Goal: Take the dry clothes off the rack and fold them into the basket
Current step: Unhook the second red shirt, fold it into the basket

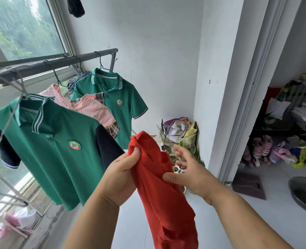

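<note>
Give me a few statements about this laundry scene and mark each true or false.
1. The left hand grips the red garment near its top. True.
2. The right hand clenches a hanger. False: it is open, fingers spread, by the red garment.
3. The near green polo and the far green polo hang from the rack. True.
4. The pink checked shirt lies on the floor. False: it hangs between the polos.

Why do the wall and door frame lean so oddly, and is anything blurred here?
Head view: the wide-angle lens bends the door frame and tilts the rack bar; soft daylight comes from the window at left, with no hard shadows; the trees outside look smeared, while the red garment is sharp.
</note>
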`<action>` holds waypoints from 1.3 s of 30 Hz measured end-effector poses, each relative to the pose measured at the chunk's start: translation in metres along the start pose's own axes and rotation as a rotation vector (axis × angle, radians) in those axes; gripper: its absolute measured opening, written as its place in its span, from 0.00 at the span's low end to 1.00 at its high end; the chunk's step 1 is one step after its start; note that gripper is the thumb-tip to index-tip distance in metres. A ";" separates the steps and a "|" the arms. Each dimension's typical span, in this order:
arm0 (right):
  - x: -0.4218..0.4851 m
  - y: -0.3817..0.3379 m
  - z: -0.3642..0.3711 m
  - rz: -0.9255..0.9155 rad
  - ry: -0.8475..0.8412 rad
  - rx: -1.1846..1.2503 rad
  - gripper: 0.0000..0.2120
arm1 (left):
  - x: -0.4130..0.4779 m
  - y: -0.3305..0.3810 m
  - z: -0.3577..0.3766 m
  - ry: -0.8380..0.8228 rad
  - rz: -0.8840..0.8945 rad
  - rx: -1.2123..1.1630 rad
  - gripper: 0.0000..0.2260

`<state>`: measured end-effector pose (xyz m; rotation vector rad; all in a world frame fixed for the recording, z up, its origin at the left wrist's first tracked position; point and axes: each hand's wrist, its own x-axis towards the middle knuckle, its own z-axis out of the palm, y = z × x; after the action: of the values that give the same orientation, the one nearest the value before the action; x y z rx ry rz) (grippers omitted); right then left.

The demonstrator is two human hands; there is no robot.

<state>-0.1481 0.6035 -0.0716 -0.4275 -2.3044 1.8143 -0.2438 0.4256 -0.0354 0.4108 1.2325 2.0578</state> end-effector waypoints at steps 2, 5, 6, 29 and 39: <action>0.000 0.000 0.001 0.005 0.009 -0.030 0.51 | -0.001 0.003 -0.002 -0.021 0.007 -0.011 0.28; -0.001 -0.004 0.008 -0.009 -0.087 -0.042 0.36 | -0.003 0.006 -0.003 -0.036 0.013 0.037 0.25; -0.002 -0.007 0.012 -0.008 -0.115 -0.045 0.30 | -0.003 0.006 -0.003 -0.047 0.009 0.059 0.19; 0.002 -0.050 0.015 0.011 -0.004 0.536 0.04 | 0.017 -0.051 -0.016 0.144 -0.021 0.827 0.16; 0.003 -0.026 -0.031 0.031 0.357 -0.458 0.06 | 0.024 -0.012 -0.024 0.489 0.189 1.411 0.10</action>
<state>-0.1440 0.6271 -0.0392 -0.7829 -2.4359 1.0890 -0.2696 0.4305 -0.0599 0.6454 2.9265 1.0812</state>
